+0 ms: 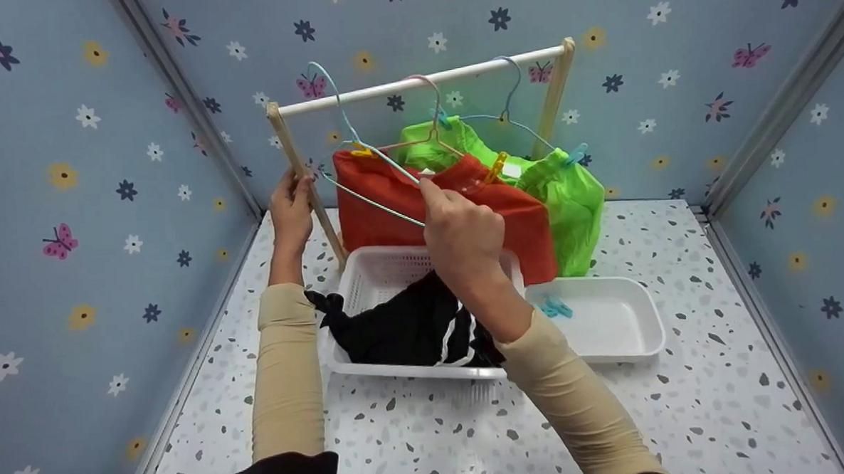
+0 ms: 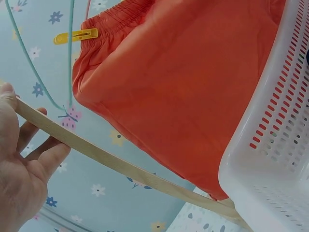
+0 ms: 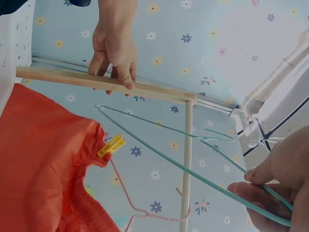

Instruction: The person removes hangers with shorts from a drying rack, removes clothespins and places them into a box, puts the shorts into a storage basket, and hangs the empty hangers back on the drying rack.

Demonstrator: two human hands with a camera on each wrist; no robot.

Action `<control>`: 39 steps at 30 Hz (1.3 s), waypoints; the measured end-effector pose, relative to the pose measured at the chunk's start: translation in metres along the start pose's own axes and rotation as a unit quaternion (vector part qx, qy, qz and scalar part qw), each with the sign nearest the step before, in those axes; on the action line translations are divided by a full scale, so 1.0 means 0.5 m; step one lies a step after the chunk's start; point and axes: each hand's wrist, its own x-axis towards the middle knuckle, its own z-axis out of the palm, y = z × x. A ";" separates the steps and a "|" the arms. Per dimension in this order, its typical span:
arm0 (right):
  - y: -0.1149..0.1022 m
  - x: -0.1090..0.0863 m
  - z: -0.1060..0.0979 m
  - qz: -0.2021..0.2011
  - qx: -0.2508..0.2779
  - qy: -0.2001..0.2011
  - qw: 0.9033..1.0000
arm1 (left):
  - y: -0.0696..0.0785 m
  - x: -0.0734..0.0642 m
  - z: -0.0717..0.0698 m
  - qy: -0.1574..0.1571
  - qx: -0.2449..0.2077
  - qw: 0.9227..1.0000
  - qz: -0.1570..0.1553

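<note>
My left hand grips the wooden side post of a small clothes rack, thumb and fingers on either side of it. In my right hand I pinch one end of a light blue wire hanger, which carries no clothing. Its hook is beside the rack's white rod; whether it rests on the rod I cannot tell. Red shorts hang from a pink hanger, held by yellow clothespins. Behind them a bright green garment hangs from a blue hanger with blue clothespins.
Below the rack stands a white perforated basket holding a black garment with white stripes. A shallow white tray with light blue clothespins sits to its right. Flower-patterned walls enclose the speckled table.
</note>
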 end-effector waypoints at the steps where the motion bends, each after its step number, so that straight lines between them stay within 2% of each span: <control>1: -0.005 0.005 0.003 0.000 -0.004 -0.007 1.000 | 0.001 0.000 0.000 -0.002 0.000 1.000 -0.001; 6: -0.027 0.020 0.024 -0.001 -0.022 -0.045 0.999 | 0.001 -0.001 0.000 -0.006 0.004 1.000 -0.009; 12: -0.046 0.015 0.057 -0.008 -0.043 -0.072 0.996 | -0.002 -0.007 -0.003 -0.006 0.019 1.000 -0.016; 25: -0.066 -0.023 0.119 0.004 -0.002 -0.112 0.994 | -0.003 -0.004 -0.001 -0.002 0.016 1.000 -0.022; 31: -0.064 -0.055 0.150 -0.014 0.020 -0.117 0.993 | -0.005 -0.002 0.001 -0.006 0.006 1.000 -0.027; 34: -0.058 -0.070 0.161 -0.030 0.072 -0.157 0.985 | -0.007 -0.001 0.000 -0.003 0.006 1.000 -0.030; 39: -0.040 -0.086 0.171 -0.067 0.138 -0.253 0.955 | -0.006 0.002 -0.002 0.001 0.025 1.000 -0.014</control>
